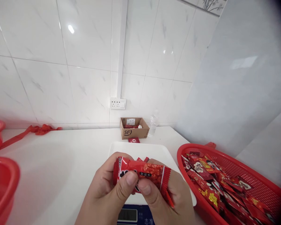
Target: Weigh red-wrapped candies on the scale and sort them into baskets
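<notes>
Both of my hands hold a bunch of small red candy packets [145, 174] just above a white scale [140, 149]. My left hand [107, 190] grips the left end with its thumb pressed on the front packet. My right hand [164, 200] pinches the right side, thumb on top, fingers curled behind. More packets stick up behind the front one. The scale's blue front with a grey display [127, 215] shows below my hands.
A red mesh basket [255, 184] full of red packets sits at the right. Two red basins [2, 184] stand at the left edge, with a red ribbon [37, 129] by the wall. A small cardboard box [134, 128], one loose red packet [134, 140] and a clear bottle [153, 123] are at the back.
</notes>
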Demonstrator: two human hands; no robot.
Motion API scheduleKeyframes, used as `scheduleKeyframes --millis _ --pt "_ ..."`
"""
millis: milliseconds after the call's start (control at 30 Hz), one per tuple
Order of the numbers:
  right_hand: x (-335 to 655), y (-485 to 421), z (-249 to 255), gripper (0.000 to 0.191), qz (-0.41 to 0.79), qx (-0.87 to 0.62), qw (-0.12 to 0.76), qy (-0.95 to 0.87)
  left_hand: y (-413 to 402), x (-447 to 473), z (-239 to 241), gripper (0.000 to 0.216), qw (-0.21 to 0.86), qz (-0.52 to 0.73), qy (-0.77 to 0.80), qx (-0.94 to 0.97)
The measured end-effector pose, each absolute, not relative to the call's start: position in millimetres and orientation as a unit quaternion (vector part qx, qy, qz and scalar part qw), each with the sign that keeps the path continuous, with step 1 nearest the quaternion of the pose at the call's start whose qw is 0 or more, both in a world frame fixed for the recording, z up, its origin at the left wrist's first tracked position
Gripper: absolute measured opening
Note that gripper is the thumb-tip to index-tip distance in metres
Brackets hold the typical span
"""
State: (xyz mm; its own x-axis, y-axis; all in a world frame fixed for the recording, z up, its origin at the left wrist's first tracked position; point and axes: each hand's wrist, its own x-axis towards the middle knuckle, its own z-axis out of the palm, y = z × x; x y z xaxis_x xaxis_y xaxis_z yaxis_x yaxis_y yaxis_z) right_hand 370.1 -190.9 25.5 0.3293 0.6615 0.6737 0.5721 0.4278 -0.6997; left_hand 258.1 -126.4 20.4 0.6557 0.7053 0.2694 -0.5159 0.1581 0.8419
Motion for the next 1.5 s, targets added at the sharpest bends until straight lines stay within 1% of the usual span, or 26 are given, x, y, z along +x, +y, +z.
scheduleKeyframes --millis 67,133,233,333,400,567,733,833,967,1067,1200,1267,1367,1500 --pt "370.6 -189.6 23.1 0.050 0.080 -0.514 0.635 -0.572 -129.0 258.4 19.9 0.022 0.745 0.423 0.103 0.505" --pt "370.4 -189.2 21.4 0.048 0.101 -0.501 0.653 -0.559 -132.2 259.4 20.4 0.023 0.747 0.427 0.117 0.496" --pt "368.3 -189.8 21.4 0.036 0.065 -0.505 0.663 -0.549 -135.9 260.5 22.5 0.029 0.750 0.419 0.145 0.491" --pt "365.9 -190.1 22.7 0.030 0.028 -0.497 0.665 -0.557 -137.2 259.9 24.9 0.032 0.741 0.399 0.156 0.517" --pt "365.6 -189.8 23.2 0.028 0.030 -0.483 0.672 -0.560 -137.2 258.6 25.7 0.031 0.741 0.387 0.154 0.526" --pt "369.2 -189.1 22.9 0.036 0.093 -0.497 0.652 -0.566 -132.7 254.0 21.2 0.032 0.708 0.405 0.164 0.554" --pt "371.9 -187.8 26.0 0.040 0.117 -0.526 0.619 -0.571 -123.7 253.8 12.1 0.030 0.686 0.425 0.130 0.576" --pt "372.4 -187.1 28.6 0.041 0.134 -0.531 0.611 -0.572 -122.4 256.4 11.5 0.032 0.680 0.437 0.136 0.573" --pt "373.2 -186.4 29.3 0.038 0.108 -0.560 0.603 -0.558 -124.2 260.6 17.8 0.031 0.668 0.427 0.184 0.582" --pt "373.7 -186.1 28.7 0.035 0.086 -0.574 0.601 -0.550 -124.7 262.3 21.3 0.031 0.628 0.419 0.211 0.621" --pt "372.8 -186.5 29.4 0.030 0.089 -0.572 0.610 -0.541 -123.9 260.5 21.4 0.025 0.587 0.451 0.241 0.628" --pt "372.2 -186.8 30.6 0.028 0.099 -0.567 0.615 -0.538 -123.5 259.2 21.1 0.023 0.594 0.466 0.235 0.612" --pt "372.3 -187.2 32.2 0.024 0.138 -0.548 0.621 -0.544 -123.5 259.2 21.2 0.017 0.638 0.495 0.191 0.558" --pt "373.4 -187.8 32.4 0.021 0.171 -0.561 0.604 -0.540 -123.7 261.1 21.4 0.016 0.673 0.532 0.159 0.488"
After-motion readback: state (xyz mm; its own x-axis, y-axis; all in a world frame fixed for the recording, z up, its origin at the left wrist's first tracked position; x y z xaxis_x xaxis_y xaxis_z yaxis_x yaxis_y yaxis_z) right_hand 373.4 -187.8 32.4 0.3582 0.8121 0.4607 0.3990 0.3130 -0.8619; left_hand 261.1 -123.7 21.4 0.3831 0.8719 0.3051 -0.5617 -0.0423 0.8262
